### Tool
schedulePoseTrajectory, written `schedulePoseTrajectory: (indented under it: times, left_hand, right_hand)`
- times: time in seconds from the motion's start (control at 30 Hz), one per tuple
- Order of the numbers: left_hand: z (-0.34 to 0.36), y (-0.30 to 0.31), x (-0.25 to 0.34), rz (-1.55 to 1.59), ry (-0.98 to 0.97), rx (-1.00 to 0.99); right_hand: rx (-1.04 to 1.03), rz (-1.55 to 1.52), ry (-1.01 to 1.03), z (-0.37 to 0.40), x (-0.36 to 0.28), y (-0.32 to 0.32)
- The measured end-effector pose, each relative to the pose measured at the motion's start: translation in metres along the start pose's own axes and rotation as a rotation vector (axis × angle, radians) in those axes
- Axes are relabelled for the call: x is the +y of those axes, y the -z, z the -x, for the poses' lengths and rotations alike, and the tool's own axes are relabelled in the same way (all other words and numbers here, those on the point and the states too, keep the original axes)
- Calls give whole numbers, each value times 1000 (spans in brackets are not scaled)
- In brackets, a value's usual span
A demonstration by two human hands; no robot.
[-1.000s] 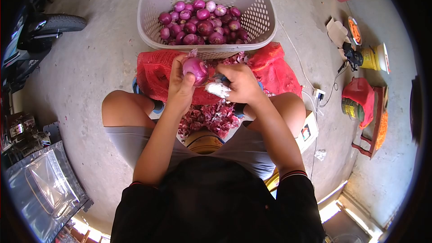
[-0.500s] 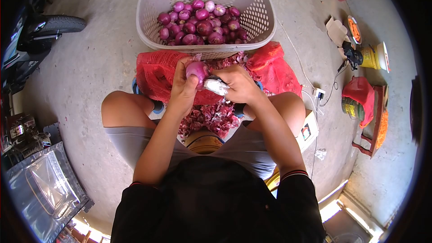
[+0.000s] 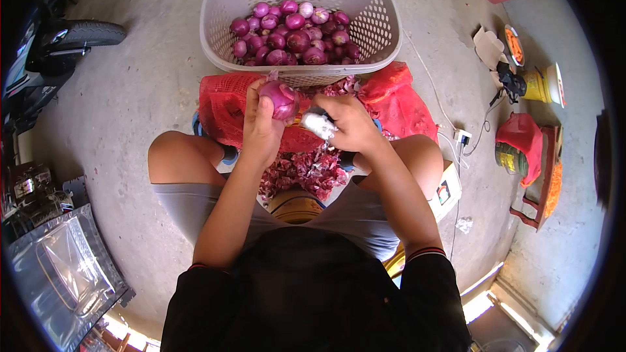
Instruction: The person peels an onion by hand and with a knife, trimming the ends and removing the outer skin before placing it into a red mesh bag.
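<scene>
My left hand [image 3: 262,124] grips a red onion [image 3: 280,100] with a tuft of dry skin at its top, fingers behind and thumb on the near side. Just to the right, my right hand [image 3: 349,120] is closed around a small tool [image 3: 319,125] with a dark part and a bright white part; its exact kind is not clear. The tool and the onion are apart. Below both hands lies a heap of loose onion skins [image 3: 306,173], and a red mesh sack [image 3: 222,107] is spread beneath and around them.
A grey plastic basket [image 3: 215,52] with many onions stands just beyond the sack. A motorcycle wheel [image 3: 91,33] is at the left. Cables and a power socket [image 3: 462,136] lie right of my knee, with a yellow bucket [image 3: 536,85] and red-covered container [image 3: 521,137] by the wall.
My right hand and the tool have drawn slightly away from the onion, leaving a gap. My left hand has turned the onion a little and shifted it left.
</scene>
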State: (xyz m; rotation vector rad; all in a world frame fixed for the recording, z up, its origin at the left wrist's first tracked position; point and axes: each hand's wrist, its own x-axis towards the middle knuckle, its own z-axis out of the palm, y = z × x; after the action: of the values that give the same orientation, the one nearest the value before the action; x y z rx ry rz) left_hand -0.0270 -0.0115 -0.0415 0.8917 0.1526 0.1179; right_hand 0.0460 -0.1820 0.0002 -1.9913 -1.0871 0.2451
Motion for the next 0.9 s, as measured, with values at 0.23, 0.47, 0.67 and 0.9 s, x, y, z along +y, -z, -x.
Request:
schedulePoseTrajectory:
  times: [0.23,0.47,0.67,0.9]
  left_hand:
    - [-3,-8,4,0,-63,6]
    - [-1,-6,3,-30,70,17]
    - [-2,-8,4,-80,155,105]
    - [2,-6,-10,18,111,145]
  right_hand:
    - [309,-77,-92,3,-12,-4]
    - [385,-68,138,3,5,-16]
    - [336,130,149,3,-3,-8]
    - [182,291,131,0,-5,-15]
